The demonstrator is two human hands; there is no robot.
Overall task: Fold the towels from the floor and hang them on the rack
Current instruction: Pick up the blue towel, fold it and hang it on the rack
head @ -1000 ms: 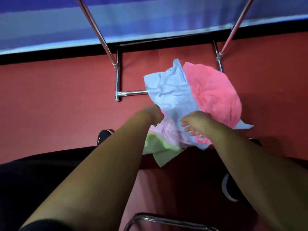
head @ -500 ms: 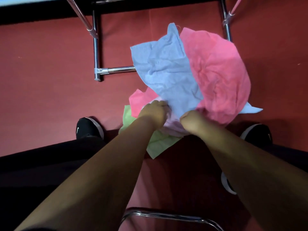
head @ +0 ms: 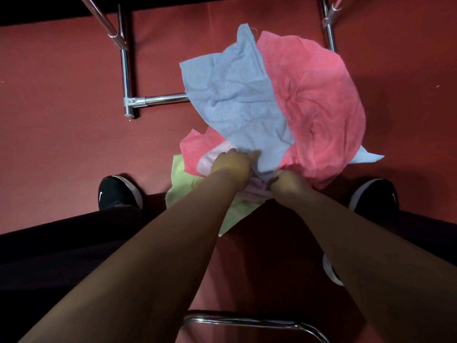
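Note:
A heap of towels lies on the red floor between my feet. A blue towel (head: 237, 102) is on top, beside a large pink towel (head: 319, 105). Under them show a pale lilac towel (head: 212, 159) and a light green towel (head: 188, 191). My left hand (head: 235, 164) is closed on the near edge of the blue towel where it meets the lilac one. My right hand (head: 286, 184) is a fist gripping cloth at the blue towel's near corner. The chrome rack (head: 126, 70) stands beyond the heap, and the towels cover part of its base bar.
My black shoes (head: 118, 191) sit on either side of the heap. A chrome chair frame (head: 247, 323) curves at the bottom edge. The rack's slanted legs (head: 330, 23) rise at the top left and top right. Bare red floor (head: 61, 120) lies to the left.
The camera has leaned down and closer to the heap. Both hands have gone from reaching with loose fingers to closing on the near edge of the towels.

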